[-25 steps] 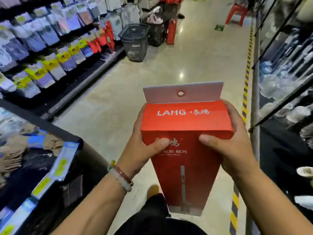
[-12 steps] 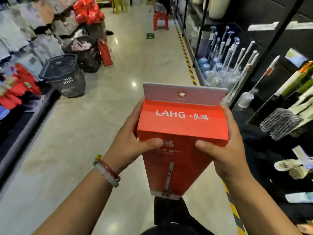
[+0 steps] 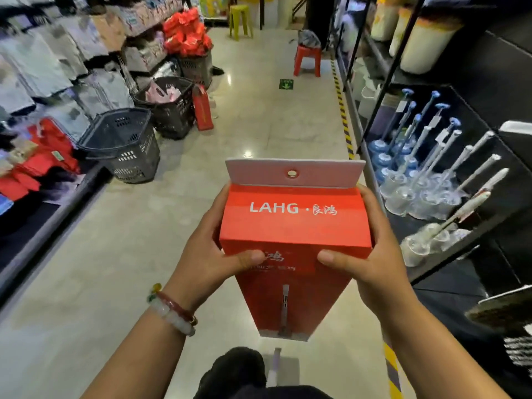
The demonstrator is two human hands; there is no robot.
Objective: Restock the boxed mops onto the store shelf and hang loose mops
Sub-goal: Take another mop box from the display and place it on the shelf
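Note:
A tall red mop box (image 3: 293, 226) marked LAHG, with a white hang tab on top, is held upright in front of me over the aisle floor. My left hand (image 3: 210, 254) grips its left side with the thumb across the front. My right hand (image 3: 371, 254) grips the right side the same way. Another red box (image 3: 203, 112) stands on the floor by the baskets at the left. The black store shelf (image 3: 449, 249) on the right holds plungers and toilet brushes (image 3: 414, 171).
Two dark shopping baskets (image 3: 123, 145) stand on the floor at the left beside racks of packaged clothing. A red stool (image 3: 307, 60) and a green stool (image 3: 240, 20) stand farther down the aisle. A yellow-black stripe (image 3: 344, 119) runs along the right shelf's base.
The view has swung right, from the left clothing racks toward the right shelf with plungers. Both hands keep the same grip on the red box.

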